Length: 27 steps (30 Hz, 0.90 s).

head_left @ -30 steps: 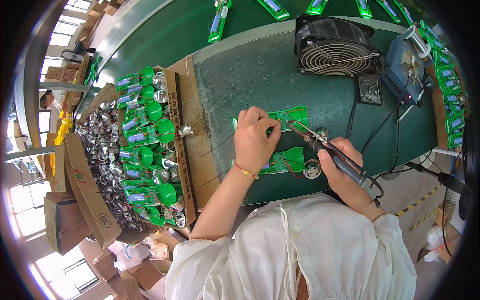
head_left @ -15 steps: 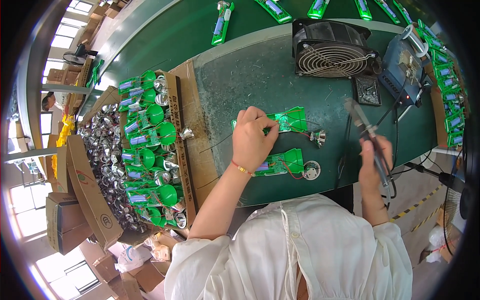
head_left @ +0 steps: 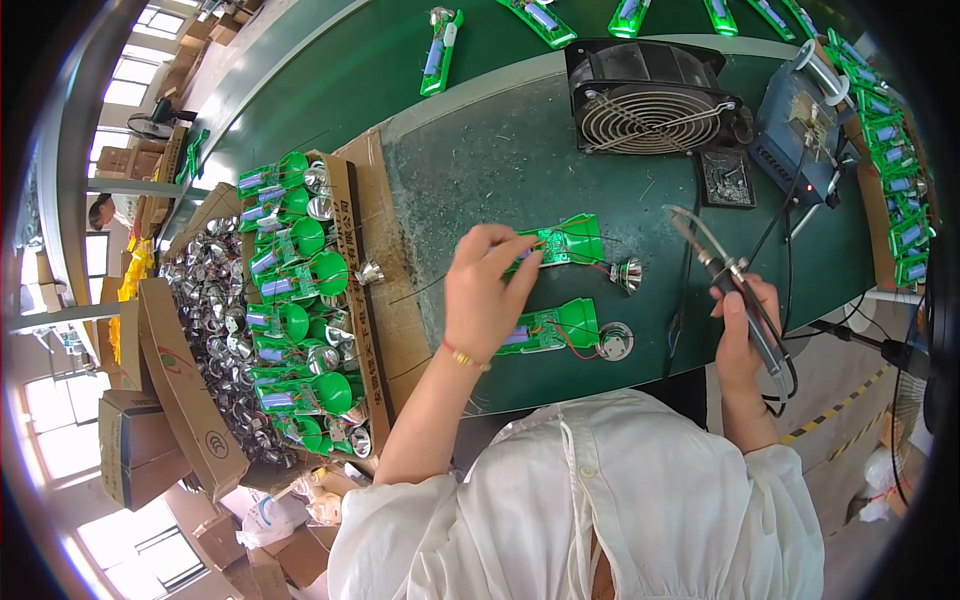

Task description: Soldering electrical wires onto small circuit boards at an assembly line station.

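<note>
On the dark green bench mat [head_left: 480, 180], near its middle, two green plastic torch half-shells lie flat, each with a battery cell set lengthwise, thin red wires, and a silvery ribbed lamp head at the right end. Upper shell [head_left: 558, 243]: pinned at its left end by the fingertips of the left hand [head_left: 485, 290], which is curled narrow upon it; its lamp head [head_left: 628, 274] lies just beside, joined by wire. Lower shell [head_left: 552, 327]: untouched, just below the hand, with a round lamp disc [head_left: 613, 342] at its right. Right hand [head_left: 745, 340]: closed around a soldering iron [head_left: 725, 275], dark handle, slim metal tip raised to the right of both shells and apart from them, cord trailing down. Judged state of work: wires appear laid in both shells, though whether the joints are soldered cannot be told at this size; neither shell is closed with a cover. Left of the mat, a shallow cardboard tray [head_left: 345, 215] holds a stack of like green shells [head_left: 295, 290] with shiny reflectors, a sizeable batch whose state is not legible. Beyond it, a carton of loose silver reflector cups [head_left: 205, 290]. Behind the shells, a black square fan [head_left: 650, 95] with wire grille, and a blue soldering station [head_left: 800, 130]. Further green pieces line the far belt [head_left: 300, 90].
</note>
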Each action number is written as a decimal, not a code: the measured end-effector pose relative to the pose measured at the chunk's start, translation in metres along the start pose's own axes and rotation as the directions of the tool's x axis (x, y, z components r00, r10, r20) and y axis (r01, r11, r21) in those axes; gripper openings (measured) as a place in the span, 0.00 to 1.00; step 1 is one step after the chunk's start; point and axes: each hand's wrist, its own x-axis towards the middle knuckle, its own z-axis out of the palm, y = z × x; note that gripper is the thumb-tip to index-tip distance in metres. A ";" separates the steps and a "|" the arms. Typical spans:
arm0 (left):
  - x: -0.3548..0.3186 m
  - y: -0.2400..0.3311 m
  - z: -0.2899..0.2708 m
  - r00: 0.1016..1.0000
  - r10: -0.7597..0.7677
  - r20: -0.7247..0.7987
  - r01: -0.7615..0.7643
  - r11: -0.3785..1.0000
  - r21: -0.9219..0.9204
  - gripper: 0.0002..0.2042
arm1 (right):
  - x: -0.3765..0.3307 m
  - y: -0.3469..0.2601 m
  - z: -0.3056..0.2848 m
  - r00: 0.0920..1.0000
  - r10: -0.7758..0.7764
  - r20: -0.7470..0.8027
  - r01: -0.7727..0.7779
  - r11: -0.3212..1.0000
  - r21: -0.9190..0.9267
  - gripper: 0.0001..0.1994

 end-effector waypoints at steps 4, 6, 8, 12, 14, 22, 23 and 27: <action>-0.043 -0.007 -0.035 0.983 -0.181 -0.043 0.182 0.983 0.037 0.04 | -0.005 -0.006 -0.001 0.995 0.054 0.081 -0.064 0.989 0.131 0.09; -0.058 -0.016 -0.049 0.932 -0.362 -0.012 0.359 0.921 0.150 0.04 | -0.004 -0.005 -0.003 0.985 0.053 0.166 -0.073 0.990 0.120 0.09; -0.054 -0.032 -0.048 0.902 -0.326 -0.282 0.346 0.938 0.021 0.07 | -0.003 -0.011 0.007 0.978 0.099 0.182 -0.126 0.981 0.148 0.09; -0.022 -0.014 -0.049 0.974 0.176 -0.140 -0.151 0.973 0.172 0.11 | -0.002 -0.012 0.021 0.954 0.111 0.278 -0.140 0.986 0.088 0.08; -0.010 -0.011 -0.034 0.958 0.285 -0.042 -0.273 0.945 0.183 0.11 | -0.002 -0.012 0.031 0.956 0.085 0.281 -0.118 0.988 0.102 0.08; 0.004 -0.026 0.002 0.976 0.215 0.038 -0.217 0.975 0.045 0.05 | 0.003 0.000 0.050 0.964 0.072 0.257 -0.075 0.997 0.001 0.09; 0.003 -0.028 0.005 0.977 0.212 0.038 -0.213 0.976 0.045 0.05 | 0.004 0.000 0.053 0.967 0.096 0.234 -0.098 0.995 -0.003 0.09; 0.000 -0.032 0.012 0.984 0.172 0.033 -0.174 0.983 0.064 0.04 | 0.010 0.003 0.063 0.966 0.104 0.235 -0.097 0.994 -0.040 0.08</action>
